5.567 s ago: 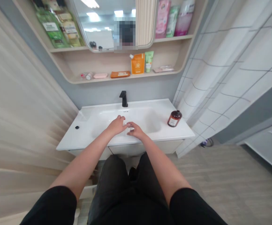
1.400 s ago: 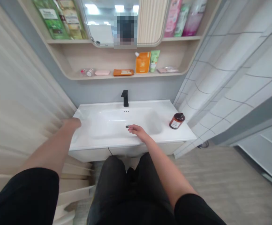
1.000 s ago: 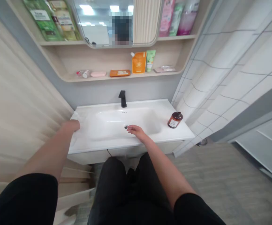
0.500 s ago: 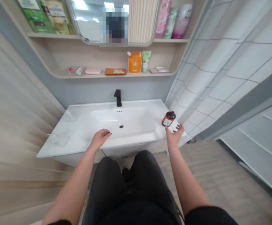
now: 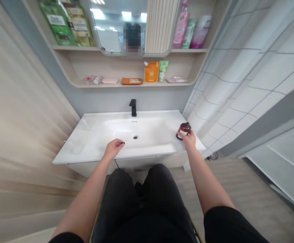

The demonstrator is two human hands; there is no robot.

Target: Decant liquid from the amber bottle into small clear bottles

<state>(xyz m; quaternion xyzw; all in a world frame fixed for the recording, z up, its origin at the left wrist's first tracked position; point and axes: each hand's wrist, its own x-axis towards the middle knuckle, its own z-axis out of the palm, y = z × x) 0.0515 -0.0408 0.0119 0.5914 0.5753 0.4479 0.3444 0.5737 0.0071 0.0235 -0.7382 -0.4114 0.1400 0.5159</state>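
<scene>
At the right end of the white countertop stands a brown bottle [image 5: 186,126] with a pale label and a short dark neck. My right hand [image 5: 189,139] is closed around its near side, thumb across the label. My left hand [image 5: 114,149] is over the front edge of the sink [image 5: 147,146], its fingertips pinched. Between them is a small black thing [image 5: 123,142], perhaps a cap; its kind is too small to make out.
A black faucet [image 5: 133,108] rises behind the basin. Above it, a wall shelf [image 5: 106,85] holds an orange pouch [image 5: 151,72], a green tube [image 5: 163,71] and a pink case [image 5: 109,81]. A tiled wall [image 5: 220,111] borders the counter's right end.
My right hand has gone from open beside the brown bottle to closed around it. My left hand keeps its pinch. The camera view has shifted slightly.
</scene>
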